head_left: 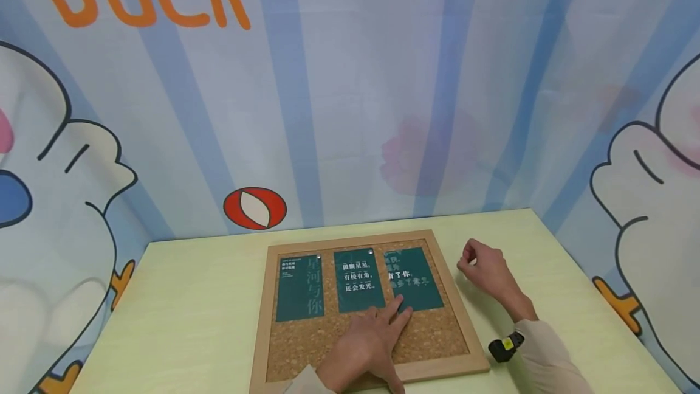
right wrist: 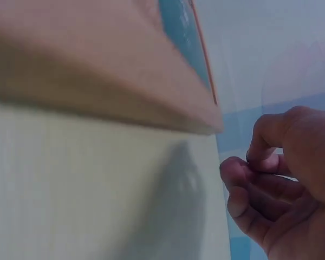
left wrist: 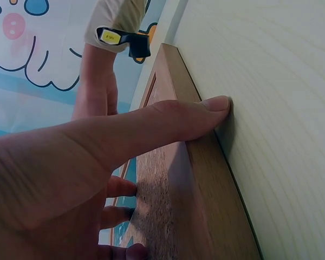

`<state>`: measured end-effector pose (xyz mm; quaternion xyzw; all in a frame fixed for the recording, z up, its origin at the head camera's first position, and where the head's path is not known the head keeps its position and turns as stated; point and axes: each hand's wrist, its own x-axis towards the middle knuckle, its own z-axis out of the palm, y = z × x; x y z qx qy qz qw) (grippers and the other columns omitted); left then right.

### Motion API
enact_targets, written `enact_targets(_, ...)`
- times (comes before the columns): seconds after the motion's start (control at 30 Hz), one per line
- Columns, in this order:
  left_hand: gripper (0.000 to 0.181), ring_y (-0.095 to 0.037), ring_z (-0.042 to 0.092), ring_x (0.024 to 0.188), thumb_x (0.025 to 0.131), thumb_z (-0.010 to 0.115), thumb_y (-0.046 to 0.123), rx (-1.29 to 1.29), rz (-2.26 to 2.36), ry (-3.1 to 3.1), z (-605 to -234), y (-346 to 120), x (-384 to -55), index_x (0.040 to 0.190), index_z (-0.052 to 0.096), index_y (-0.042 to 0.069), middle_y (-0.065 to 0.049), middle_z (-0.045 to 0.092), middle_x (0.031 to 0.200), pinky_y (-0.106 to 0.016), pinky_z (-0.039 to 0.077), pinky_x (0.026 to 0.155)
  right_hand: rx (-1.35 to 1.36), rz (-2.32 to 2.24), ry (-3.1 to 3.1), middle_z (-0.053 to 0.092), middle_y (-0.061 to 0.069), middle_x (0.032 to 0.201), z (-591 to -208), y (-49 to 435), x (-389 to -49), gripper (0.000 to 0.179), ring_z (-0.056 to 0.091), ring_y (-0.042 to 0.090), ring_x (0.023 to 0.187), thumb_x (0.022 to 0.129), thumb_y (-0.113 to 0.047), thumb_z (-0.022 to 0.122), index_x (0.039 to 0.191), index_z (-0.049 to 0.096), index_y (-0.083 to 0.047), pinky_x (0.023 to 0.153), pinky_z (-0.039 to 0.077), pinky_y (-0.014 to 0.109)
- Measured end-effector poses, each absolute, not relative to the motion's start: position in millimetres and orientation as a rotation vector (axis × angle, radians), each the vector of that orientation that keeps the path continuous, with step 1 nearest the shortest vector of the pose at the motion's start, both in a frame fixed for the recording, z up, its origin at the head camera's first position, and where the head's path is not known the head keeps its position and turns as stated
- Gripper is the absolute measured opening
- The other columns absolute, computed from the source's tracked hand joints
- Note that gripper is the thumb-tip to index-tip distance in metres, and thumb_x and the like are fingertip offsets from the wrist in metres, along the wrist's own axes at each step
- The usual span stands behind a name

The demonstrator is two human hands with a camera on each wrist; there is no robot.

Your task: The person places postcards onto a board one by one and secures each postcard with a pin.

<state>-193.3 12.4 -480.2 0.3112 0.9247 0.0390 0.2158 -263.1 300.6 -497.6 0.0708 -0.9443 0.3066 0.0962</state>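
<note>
A wood-framed cork board (head_left: 306,351) lies on the table with three dark green cards in a row. My left hand (head_left: 363,345) spreads over the cork, fingertips on the lower edge of the right card (head_left: 418,290) and beside the middle card (head_left: 350,303). In the left wrist view, its straight thumb (left wrist: 168,122) lies across the board's wooden frame (left wrist: 214,179). Just right of the board, my right hand (head_left: 489,269) hovers with curled fingers, thumb and index tips together. Nothing shows between those fingertips in the right wrist view, where the hand (right wrist: 292,179) is beyond the frame corner.
Small pins show at the top of the left card (head_left: 298,290) and the middle card. The pale yellow table (head_left: 180,309) meets a striped cartoon backdrop (head_left: 350,78) behind and at both sides. A black wrist device (head_left: 504,347) sits on the right forearm.
</note>
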Motion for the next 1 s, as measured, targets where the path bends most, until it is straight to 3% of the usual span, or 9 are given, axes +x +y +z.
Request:
enact_targets(0.2,0.126,-0.028,0.040,0.146,0.064,0.091,0.067,0.850,0.114,2.559,-480,12,-194,0.166,0.023,0.037,0.012,0.011,0.173,-0.056,0.046,0.103,0.244,0.966,-2.804,0.057,0.004,0.079,-492,279,-275,0.011,0.051,0.019,0.068,0.090,-0.004,0.064,0.088,0.054,-0.007,0.060,0.042,0.034)
enact_targets(0.57,0.126,-0.028,0.040,0.146,0.064,0.092,0.066,0.830,0.131,2.560,-479,13,-193,0.166,0.024,0.037,0.012,0.012,0.172,-0.059,0.045,0.103,0.327,0.960,-2.820,0.068,0.008,0.087,-499,251,-294,0.006,0.064,0.023,0.081,0.094,0.002,0.066,0.099,0.070,0.002,0.073,0.057,0.043)
enact_targets(1.0,0.126,-0.028,0.040,0.145,0.063,0.092,0.067,0.833,0.127,2.567,-482,13,-194,0.165,0.024,0.038,0.013,0.012,0.172,-0.059,0.045,0.103,0.311,0.925,-2.873,0.063,0.012,0.092,-499,236,-306,0.009,0.058,0.024,0.082,0.100,-0.001,0.066,0.101,0.073,0.003,0.074,0.054,0.044)
